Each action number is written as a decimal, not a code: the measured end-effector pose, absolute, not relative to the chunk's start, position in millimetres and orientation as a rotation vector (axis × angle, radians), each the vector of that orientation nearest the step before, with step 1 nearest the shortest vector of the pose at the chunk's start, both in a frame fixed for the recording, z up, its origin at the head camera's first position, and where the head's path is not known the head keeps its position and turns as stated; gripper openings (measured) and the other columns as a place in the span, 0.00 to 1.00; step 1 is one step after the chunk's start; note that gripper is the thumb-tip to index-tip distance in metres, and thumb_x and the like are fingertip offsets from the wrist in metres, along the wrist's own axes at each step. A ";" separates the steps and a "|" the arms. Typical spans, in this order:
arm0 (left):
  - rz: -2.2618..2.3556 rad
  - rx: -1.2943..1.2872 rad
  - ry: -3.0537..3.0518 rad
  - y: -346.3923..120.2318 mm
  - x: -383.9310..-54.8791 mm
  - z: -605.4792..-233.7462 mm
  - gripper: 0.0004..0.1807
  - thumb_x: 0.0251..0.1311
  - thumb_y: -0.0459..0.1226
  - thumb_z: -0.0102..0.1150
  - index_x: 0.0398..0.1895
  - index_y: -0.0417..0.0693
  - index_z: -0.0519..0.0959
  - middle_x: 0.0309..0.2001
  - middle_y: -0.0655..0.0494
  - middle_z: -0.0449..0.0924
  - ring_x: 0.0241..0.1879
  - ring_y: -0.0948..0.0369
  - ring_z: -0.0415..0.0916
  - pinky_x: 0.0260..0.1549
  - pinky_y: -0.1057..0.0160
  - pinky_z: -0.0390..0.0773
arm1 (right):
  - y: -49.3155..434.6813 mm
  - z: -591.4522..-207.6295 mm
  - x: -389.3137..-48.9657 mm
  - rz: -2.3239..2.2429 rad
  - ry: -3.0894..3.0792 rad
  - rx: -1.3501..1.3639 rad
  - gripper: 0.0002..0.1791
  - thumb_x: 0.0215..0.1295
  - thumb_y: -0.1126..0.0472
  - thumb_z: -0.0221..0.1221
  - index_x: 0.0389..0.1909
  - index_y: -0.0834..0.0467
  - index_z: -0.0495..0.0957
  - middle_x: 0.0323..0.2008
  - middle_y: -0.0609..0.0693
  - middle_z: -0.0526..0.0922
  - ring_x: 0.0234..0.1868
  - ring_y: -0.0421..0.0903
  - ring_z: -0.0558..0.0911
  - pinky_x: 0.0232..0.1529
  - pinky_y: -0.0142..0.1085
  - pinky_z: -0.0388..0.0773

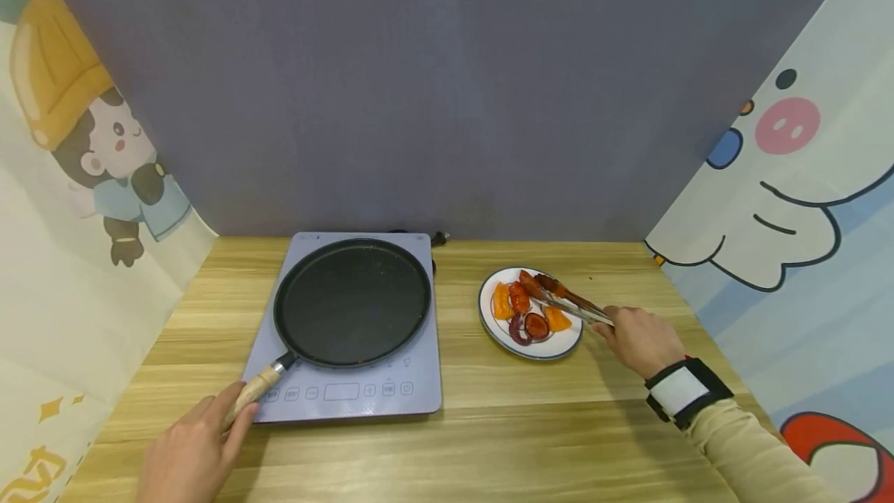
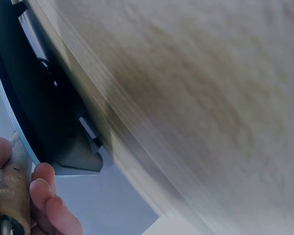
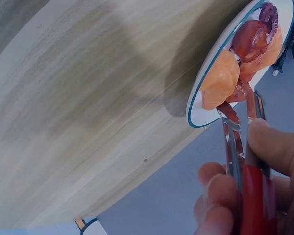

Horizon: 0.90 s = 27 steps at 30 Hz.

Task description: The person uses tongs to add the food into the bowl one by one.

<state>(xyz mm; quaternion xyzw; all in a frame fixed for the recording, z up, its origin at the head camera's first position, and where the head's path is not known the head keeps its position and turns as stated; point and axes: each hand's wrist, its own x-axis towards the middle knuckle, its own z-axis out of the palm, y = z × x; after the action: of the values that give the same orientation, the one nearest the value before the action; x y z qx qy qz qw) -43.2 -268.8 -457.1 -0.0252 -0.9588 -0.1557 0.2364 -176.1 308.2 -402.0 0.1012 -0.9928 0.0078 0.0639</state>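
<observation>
In the head view my left hand (image 1: 192, 441) grips the wooden handle (image 1: 254, 386) of a round black flat pan (image 1: 352, 301). The pan sits on a grey induction cooker (image 1: 328, 411). To the right, my right hand (image 1: 641, 340) holds metal tongs (image 1: 578, 312), their tips over a white plate (image 1: 560, 341) with a dark rim line. On that plate lie orange pieces (image 1: 502, 301), a red scored piece (image 1: 519, 298), a round dark-red piece (image 1: 536, 326) and a purple curled tentacle (image 1: 518, 330). The right wrist view shows the tongs' red grip (image 3: 253, 196) between thumb and fingers.
All this stands on a wood-grain table (image 1: 489, 441). A grey upright panel (image 1: 447, 99) closes off the back, with cartoon-printed curtains (image 1: 782, 200) at both sides. A black plug and cord (image 1: 438, 239) lie behind the cooker's right corner.
</observation>
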 end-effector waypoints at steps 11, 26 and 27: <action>-0.434 -0.071 -2.615 -269.1 -42.9 -457.7 0.21 0.54 0.43 0.67 0.48 0.41 0.79 0.23 0.52 0.74 0.13 0.61 0.62 0.10 0.56 0.59 | 310.0 -403.9 -176.4 0.038 -2.979 0.315 0.13 0.62 0.50 0.63 0.31 0.57 0.79 0.15 0.48 0.70 0.13 0.44 0.67 0.14 0.39 0.60; -0.441 -0.062 -2.634 -268.6 -42.6 -457.7 0.21 0.55 0.43 0.66 0.49 0.42 0.78 0.24 0.52 0.75 0.14 0.60 0.64 0.10 0.55 0.60 | 312.5 -408.1 -175.5 0.047 -2.920 0.357 0.14 0.62 0.50 0.63 0.32 0.58 0.79 0.14 0.48 0.70 0.13 0.43 0.66 0.13 0.38 0.59; -0.440 -0.063 -2.632 -268.7 -42.6 -457.6 0.21 0.55 0.43 0.66 0.49 0.42 0.78 0.24 0.52 0.75 0.14 0.60 0.64 0.10 0.55 0.60 | 312.6 -408.2 -175.8 0.046 -2.917 0.357 0.14 0.62 0.50 0.63 0.32 0.58 0.79 0.14 0.47 0.70 0.12 0.43 0.66 0.13 0.38 0.59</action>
<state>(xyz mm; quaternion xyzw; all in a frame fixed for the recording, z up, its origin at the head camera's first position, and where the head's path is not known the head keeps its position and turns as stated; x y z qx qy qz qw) -42.6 -268.7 -457.6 -0.0229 -0.9587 -0.1604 0.2338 -175.8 312.6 -408.2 0.1210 -0.9874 0.0154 0.1013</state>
